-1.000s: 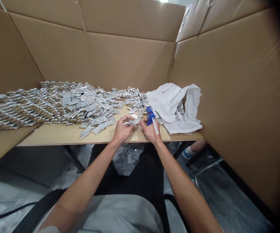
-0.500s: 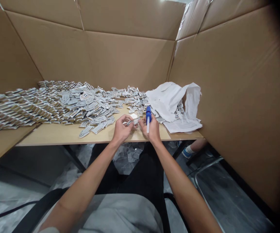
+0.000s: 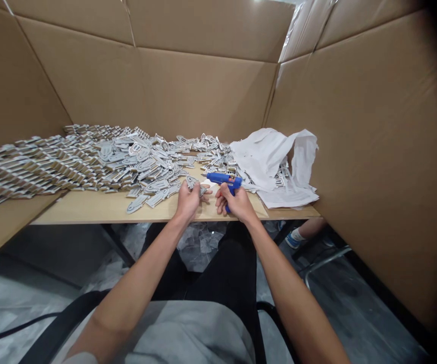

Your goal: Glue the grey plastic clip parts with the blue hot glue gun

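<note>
A blue hot glue gun is in my right hand, its handle gripped and its nozzle aimed left toward my other hand. Between thumb and fingers, my left hand holds a flat grey cardboard piece with a pointed, cut-out shape. Just beyond that hand lies a loose heap of similar grey pieces. A small white bit of paper shows on the table between the hands, partly hidden.
Rows of stacked pieces fill the left of the wooden table. Crumpled white paper covers more pieces on the right. Cardboard walls enclose the back and sides. A person's shoe is under the table at right.
The glue gun has swung from pointing away, rear toward me, to lying sideways with its nozzle to the left. My left hand has turned the grey piece and moved slightly apart from my right.
</note>
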Demonstrator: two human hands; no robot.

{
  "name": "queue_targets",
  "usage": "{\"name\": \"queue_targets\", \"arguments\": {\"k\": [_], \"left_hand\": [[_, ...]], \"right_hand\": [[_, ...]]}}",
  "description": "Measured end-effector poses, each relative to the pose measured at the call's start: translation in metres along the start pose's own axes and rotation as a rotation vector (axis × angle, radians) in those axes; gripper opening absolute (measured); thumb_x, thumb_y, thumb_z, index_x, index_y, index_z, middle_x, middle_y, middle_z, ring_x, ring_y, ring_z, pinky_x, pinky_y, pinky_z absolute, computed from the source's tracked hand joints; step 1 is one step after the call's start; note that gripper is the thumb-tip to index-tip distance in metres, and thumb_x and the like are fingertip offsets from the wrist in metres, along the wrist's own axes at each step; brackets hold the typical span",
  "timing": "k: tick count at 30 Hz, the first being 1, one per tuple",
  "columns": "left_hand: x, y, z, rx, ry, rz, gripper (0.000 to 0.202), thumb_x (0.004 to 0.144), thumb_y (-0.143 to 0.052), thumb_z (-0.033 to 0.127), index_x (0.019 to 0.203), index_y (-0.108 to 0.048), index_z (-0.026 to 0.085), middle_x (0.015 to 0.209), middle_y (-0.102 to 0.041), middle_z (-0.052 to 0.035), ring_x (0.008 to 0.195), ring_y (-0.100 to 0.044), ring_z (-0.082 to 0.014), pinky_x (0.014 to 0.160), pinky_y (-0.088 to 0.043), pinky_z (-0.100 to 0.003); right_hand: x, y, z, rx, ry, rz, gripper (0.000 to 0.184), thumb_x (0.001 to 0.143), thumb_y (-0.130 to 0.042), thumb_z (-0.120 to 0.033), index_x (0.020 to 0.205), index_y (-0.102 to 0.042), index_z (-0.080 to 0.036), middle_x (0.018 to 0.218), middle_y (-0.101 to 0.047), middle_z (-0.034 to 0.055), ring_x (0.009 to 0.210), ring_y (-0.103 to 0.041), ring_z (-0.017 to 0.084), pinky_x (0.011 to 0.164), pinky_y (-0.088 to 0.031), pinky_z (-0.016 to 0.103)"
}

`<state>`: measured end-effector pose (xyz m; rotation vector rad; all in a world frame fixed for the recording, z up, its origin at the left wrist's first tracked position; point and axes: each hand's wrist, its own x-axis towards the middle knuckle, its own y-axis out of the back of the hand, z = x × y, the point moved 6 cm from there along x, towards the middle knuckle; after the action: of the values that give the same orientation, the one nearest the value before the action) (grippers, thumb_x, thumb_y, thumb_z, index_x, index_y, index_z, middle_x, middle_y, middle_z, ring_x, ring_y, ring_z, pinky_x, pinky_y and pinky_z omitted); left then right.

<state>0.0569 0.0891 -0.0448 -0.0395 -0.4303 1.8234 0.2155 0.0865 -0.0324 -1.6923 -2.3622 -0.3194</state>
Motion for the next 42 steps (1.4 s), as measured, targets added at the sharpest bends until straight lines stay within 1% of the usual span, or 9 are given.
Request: {"name": "queue_targets", "arguments": {"k": [3, 5, 11, 17, 26, 29, 35, 39, 42], "left_hand": [[-0.0014, -0.0014, 0.0022, 0.048, -0.004, -0.021, 0.031, 0.080, -0.074, 0.024, 0.096, -0.048, 0.021, 0.088, -0.071, -0.0028, 0.068, -0.071, -0.0156, 0.058, -0.052, -0.024], [-0.0011, -0.0008, 0.0041, 0.085, -0.031, -0.022, 0.031, 0.078, -0.074, 0.021, 0.095, -0.048, 0.021, 0.082, -0.069, -0.0004, 0.066, -0.069, -0.0149, 0.057, -0.050, -0.023], [-0.0021, -0.0033, 0.0061, 0.111, -0.047, -0.074, 0.035, 0.076, -0.078, 0.028, 0.098, -0.052, 0.022, 0.079, -0.065, 0.0010, 0.063, -0.066, -0.0161, 0.056, -0.048, -0.025], [-0.0054, -0.0041, 0.0099, 0.117, -0.046, -0.071, 0.032, 0.079, -0.077, 0.025, 0.097, -0.050, 0.022, 0.077, -0.065, 0.0016, 0.059, -0.065, -0.0137, 0.052, -0.045, -0.022], [-0.0056, -0.0047, 0.0095, 0.121, -0.044, -0.075, 0.033, 0.080, -0.077, 0.025, 0.097, -0.049, 0.022, 0.076, -0.065, 0.0015, 0.060, -0.066, -0.0139, 0.053, -0.045, -0.022], [-0.0047, -0.0044, 0.0084, 0.119, -0.047, -0.073, 0.033, 0.080, -0.077, 0.026, 0.096, -0.048, 0.022, 0.077, -0.065, 0.0016, 0.058, -0.065, -0.0131, 0.052, -0.044, -0.021], [-0.0029, -0.0035, 0.0063, 0.100, -0.076, -0.084, 0.029, 0.081, -0.073, 0.020, 0.095, -0.048, 0.022, 0.076, -0.064, 0.0021, 0.050, -0.058, -0.0105, 0.048, -0.043, -0.021], [-0.0022, -0.0016, 0.0053, 0.104, -0.106, -0.092, 0.030, 0.081, -0.075, 0.024, 0.094, -0.048, 0.022, 0.079, -0.065, 0.0014, 0.052, -0.059, -0.0107, 0.049, -0.045, -0.022], [-0.0012, 0.0011, 0.0037, 0.121, -0.132, -0.095, 0.029, 0.082, -0.075, 0.027, 0.095, -0.050, 0.022, 0.080, -0.066, 0.0011, 0.053, -0.061, -0.0117, 0.052, -0.048, -0.023]], "right_hand": [[0.0002, -0.0018, 0.0025, -0.043, -0.026, -0.033, 0.065, 0.082, -0.061, -0.086, 0.079, -0.062, -0.021, 0.063, -0.067, 0.0041, 0.050, -0.067, 0.019, 0.037, -0.047, 0.026], [0.0008, -0.0016, 0.0044, -0.075, -0.024, -0.030, 0.064, 0.082, -0.062, -0.084, 0.076, -0.062, -0.021, 0.064, -0.068, 0.0046, 0.051, -0.068, 0.019, 0.036, -0.046, 0.025], [0.0020, -0.0019, 0.0078, -0.124, -0.028, -0.037, 0.063, 0.087, -0.059, -0.082, 0.073, -0.062, -0.021, 0.060, -0.068, 0.0041, 0.042, -0.059, 0.015, 0.035, -0.043, 0.025], [0.0001, -0.0015, 0.0022, -0.157, -0.032, -0.025, 0.064, 0.089, -0.057, -0.082, 0.069, -0.061, -0.021, 0.058, -0.067, 0.0040, 0.036, -0.052, 0.012, 0.034, -0.040, 0.024], [-0.0004, -0.0012, 0.0000, -0.218, -0.011, -0.020, 0.067, 0.091, -0.054, -0.081, 0.068, -0.063, -0.019, 0.057, -0.067, 0.0051, 0.036, -0.053, 0.012, 0.035, -0.040, 0.024], [-0.0002, -0.0007, 0.0011, -0.225, -0.022, -0.018, 0.066, 0.091, -0.054, -0.081, 0.069, -0.063, -0.019, 0.057, -0.068, 0.0048, 0.036, -0.054, 0.012, 0.035, -0.040, 0.023], [0.0003, -0.0001, 0.0017, -0.244, -0.026, -0.020, 0.066, 0.092, -0.054, -0.080, 0.073, -0.064, -0.018, 0.059, -0.068, 0.0038, 0.037, -0.055, 0.011, 0.036, -0.040, 0.021], [-0.0002, 0.0001, 0.0023, -0.261, -0.037, -0.005, 0.066, 0.092, -0.054, -0.080, 0.068, -0.061, -0.019, 0.056, -0.066, 0.0035, 0.036, -0.053, 0.011, 0.036, -0.039, 0.022], [-0.0005, -0.0015, 0.0009, -0.271, -0.009, -0.003, 0.064, 0.094, -0.052, -0.079, 0.071, -0.062, -0.020, 0.053, -0.062, 0.0016, 0.038, -0.054, 0.012, 0.039, -0.040, 0.023]]}}
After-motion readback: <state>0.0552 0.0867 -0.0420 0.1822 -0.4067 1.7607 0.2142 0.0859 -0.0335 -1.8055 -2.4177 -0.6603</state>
